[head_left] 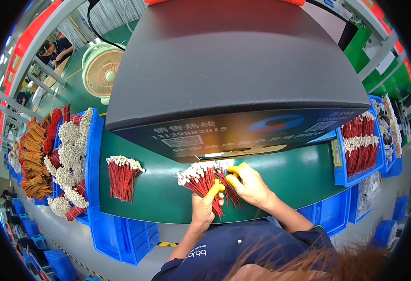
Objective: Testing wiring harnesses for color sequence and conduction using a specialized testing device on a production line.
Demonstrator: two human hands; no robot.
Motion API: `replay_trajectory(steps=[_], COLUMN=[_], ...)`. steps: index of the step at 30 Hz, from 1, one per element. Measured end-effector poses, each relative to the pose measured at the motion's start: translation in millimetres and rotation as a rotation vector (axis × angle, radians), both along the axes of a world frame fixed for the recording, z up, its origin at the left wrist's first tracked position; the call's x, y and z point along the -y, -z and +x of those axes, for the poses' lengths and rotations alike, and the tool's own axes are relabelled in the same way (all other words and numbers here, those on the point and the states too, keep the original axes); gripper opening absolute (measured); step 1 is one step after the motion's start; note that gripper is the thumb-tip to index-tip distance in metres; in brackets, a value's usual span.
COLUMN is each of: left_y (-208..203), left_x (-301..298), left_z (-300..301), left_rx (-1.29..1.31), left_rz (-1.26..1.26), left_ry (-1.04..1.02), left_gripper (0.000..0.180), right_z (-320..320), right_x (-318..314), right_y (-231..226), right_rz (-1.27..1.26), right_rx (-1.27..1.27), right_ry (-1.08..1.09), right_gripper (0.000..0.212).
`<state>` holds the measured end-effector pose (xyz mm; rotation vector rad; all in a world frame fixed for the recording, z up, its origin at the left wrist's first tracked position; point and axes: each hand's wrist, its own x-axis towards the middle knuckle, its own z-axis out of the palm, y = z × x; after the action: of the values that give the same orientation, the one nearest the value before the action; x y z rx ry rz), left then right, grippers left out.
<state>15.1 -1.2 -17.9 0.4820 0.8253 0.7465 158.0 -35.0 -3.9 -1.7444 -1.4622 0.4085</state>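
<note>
My left hand [204, 206], with yellow covers on its fingertips, is closed round a bundle of thin red wires [200, 187] whose far ends carry small white connectors. To its right, my right hand [252, 186] is also closed, its yellow-covered thumb and index finger pinching a few similar red wires [229, 189] near their white connectors. These connectors lie close to the lower edge of a large dark grey machine housing [238, 70], which hides what lies behind it. A second bundle of red wires [123, 180] with white connectors rests on the green table [161, 201] at the left.
Blue bins [94, 164] at the left hold heaped wire bundles with white connectors; orange and red bundles [32, 159] lie beyond. Another blue bin [341, 175] at the right contains red wire bundles. A green fan [103, 70] stands behind the table. Other people [55, 51] sit farther off.
</note>
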Motion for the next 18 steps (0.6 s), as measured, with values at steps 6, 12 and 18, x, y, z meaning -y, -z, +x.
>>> replay_trajectory(steps=[6,12,18], left_y=[1.1,4.1,-4.8], left_x=[2.7,-7.7,-10.0], left_z=[1.4,-12.7,-7.2], left_rx=[-0.048,-0.077,0.031], left_rz=[0.107,0.115,-0.07], left_ry=[0.011,-0.023,-0.046], left_gripper=[0.015,0.016,0.018], right_z=[-1.8,10.3,14.3], right_x=[-13.9,-20.3,-19.7], right_y=[-9.7,-3.5,-4.1], right_rz=[-0.393,-0.372,-0.374], right_rx=[-0.94,-1.18,-1.305], right_ry=[-0.015,0.046,0.0], right_gripper=[0.019,0.023,0.022])
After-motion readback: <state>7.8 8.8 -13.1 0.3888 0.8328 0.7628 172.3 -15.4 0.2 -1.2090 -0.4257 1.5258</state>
